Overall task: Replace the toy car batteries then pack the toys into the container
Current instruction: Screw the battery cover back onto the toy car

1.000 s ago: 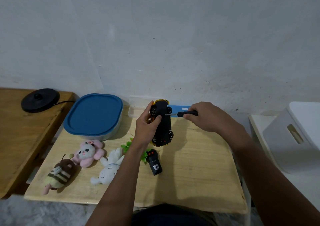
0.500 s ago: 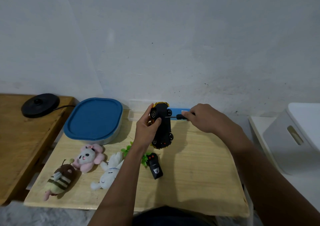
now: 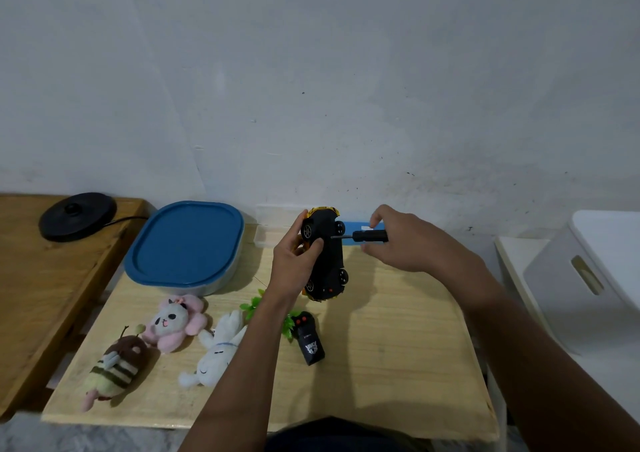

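toy car point(image 3: 327, 254) sits between the left fingers point(image 3: 317, 243) and the screwdriver point(image 3: 370, 236) in the right fingers point(image 3: 375, 214). on the table point(image 3: 398, 347): remote point(image 3: 310, 342) before the left fingers, container point(image 3: 185, 243) left of them, plush toys point(image 3: 173, 320) before that.

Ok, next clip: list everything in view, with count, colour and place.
table: one, light wood
side table: one, darker wood, left
toy car: one, black and yellow, held above the table
screwdriver: one, black, tip at the car's underside
container: one, blue lid, table's far left
clear box: one, clear and blue, against the wall
remote control: one, black, table middle
bee plush: one, brown and yellow, near left
pink plush: one, pink, beside the bee
rabbit plush: one, white, right of those
green leaves: one sprig, left of the remote
kettle base: one, black, on the side table
white plastic item: one, far right
left hand: grips the toy car
right hand: holds the screwdriver
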Motion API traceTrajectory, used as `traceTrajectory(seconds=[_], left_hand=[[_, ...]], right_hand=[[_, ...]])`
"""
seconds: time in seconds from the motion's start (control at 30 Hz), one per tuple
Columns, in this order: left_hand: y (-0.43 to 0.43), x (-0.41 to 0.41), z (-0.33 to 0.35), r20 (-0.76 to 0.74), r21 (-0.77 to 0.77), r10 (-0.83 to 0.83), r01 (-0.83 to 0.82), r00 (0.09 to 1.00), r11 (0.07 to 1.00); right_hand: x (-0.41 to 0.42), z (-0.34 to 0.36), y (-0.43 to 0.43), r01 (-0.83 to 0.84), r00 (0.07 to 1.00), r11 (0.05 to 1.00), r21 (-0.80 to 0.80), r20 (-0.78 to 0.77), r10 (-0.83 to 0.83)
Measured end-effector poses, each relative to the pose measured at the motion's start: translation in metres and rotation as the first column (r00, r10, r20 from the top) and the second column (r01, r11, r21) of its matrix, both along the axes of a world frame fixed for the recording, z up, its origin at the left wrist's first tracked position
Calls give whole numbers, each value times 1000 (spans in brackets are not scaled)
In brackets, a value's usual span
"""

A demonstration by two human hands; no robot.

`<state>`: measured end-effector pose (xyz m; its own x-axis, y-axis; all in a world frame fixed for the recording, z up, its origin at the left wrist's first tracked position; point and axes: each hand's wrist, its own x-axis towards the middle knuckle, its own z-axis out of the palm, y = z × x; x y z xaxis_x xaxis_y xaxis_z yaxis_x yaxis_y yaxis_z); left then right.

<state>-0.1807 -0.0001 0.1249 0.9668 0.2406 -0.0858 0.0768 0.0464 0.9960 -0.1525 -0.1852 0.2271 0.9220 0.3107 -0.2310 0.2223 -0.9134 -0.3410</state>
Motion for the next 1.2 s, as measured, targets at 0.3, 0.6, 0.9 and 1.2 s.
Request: traceTrajectory(seconds=[0.3, 0.6, 0.9, 1.2], left_hand=[[0, 0, 3, 19, -6, -15, 15, 1000, 1000], [2, 1, 7, 18, -11, -14, 14, 1000, 1000], [3, 1, 9, 21, -44, -13, 14, 1000, 999], [0, 5, 10, 47, -56, -45, 48, 998, 997]], right_hand=[[3, 5, 5, 43, 998, 999, 1, 35, -43], [7, 9, 5, 100, 995, 994, 34, 4, -101], [5, 8, 2, 69, 997, 997, 31, 12, -70], [5, 6, -2, 109, 994, 993, 37, -22, -108]])
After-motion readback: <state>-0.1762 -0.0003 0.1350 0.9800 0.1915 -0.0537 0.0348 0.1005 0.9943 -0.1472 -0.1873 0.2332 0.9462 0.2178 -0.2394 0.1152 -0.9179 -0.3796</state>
